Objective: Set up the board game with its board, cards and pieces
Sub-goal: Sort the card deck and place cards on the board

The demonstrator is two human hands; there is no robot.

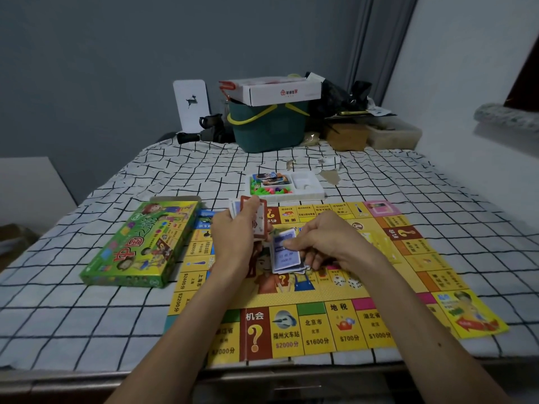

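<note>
Head view: you look down on a surface under a checked cloth (87, 316), and both your forearms reach in from its near edge.
Board: the yellow board (318, 330) lies open and flat at the near edge, right of the middle, with its near edge almost at the surface's near edge.
Left hand: your left hand (233, 234) is above the board's far left part. Its fingers curl round a bundle of cards (260, 221) with a red-backed card on the outside, and paler cards fan out behind it.
Right hand: your right hand (323, 243) is over the board's centre, just beside the left one. Thumb and fingertips pinch the blue-backed cards (283, 253).
Blue-backed cards: a small uneven stack held at a tilt. You cannot tell whether its lower edge touches the board.
Game box: the green game box (140, 246) lies flat on the cloth just beside the board's left edge, set at an angle.
Tray: a white tray (309, 196) sits at the board's far edge. Coloured pieces (269, 190) and a few small cards (271, 178) fill its left compartments.
Far edge: a green basket (268, 132) carries a white cardboard box (280, 93), and a white card with a deer figure (191, 104) stands to the left of it.
</note>
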